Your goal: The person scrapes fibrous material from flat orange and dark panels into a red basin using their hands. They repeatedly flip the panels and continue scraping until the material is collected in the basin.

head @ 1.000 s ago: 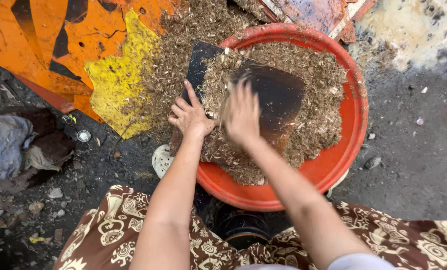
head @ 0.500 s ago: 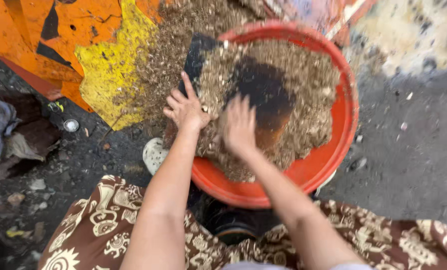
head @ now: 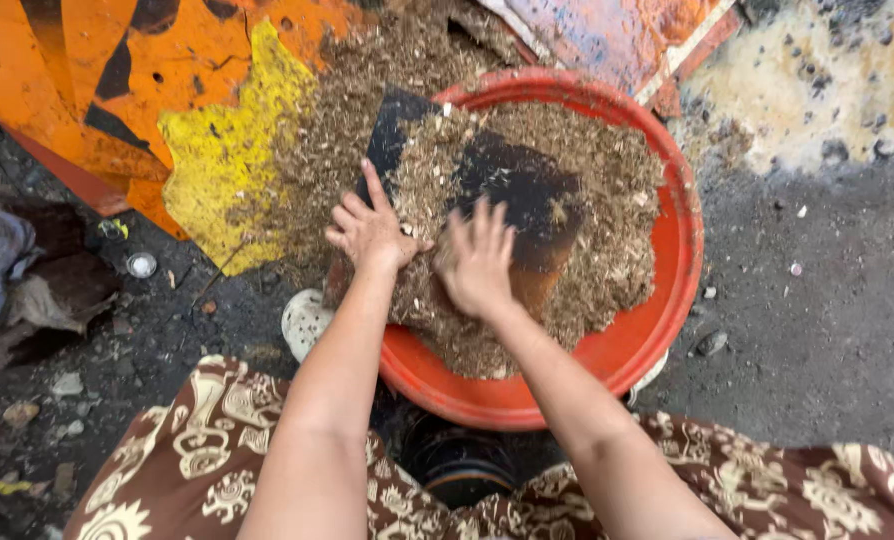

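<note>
1. The dark flat board (head: 527, 200) lies tilted across the orange basin (head: 682, 250), its upper left corner over the rim, and is largely buried in coarse brown sawdust-like chaff (head: 607, 270).
2. The left hand (head: 370, 232) rests at the board's left edge, fingers spread and flat, touching board and chaff but pinching nothing.
3. The right hand (head: 479, 262) lies palm-down on the chaff over the board's middle, fingers fanned open, gripping nothing.
4. Judging by this, the step in hand is sweeping or rubbing chaff off the board into the basin; the next move would call for an even stroke that keeps the material inside the rim.
5. More chaff has spilled left of the basin onto the orange and yellow painted sheet (head: 217, 150).
6. Brown patterned cloth (head: 197, 450) covers the knees above the dark gritty ground (head: 817, 320).
</note>
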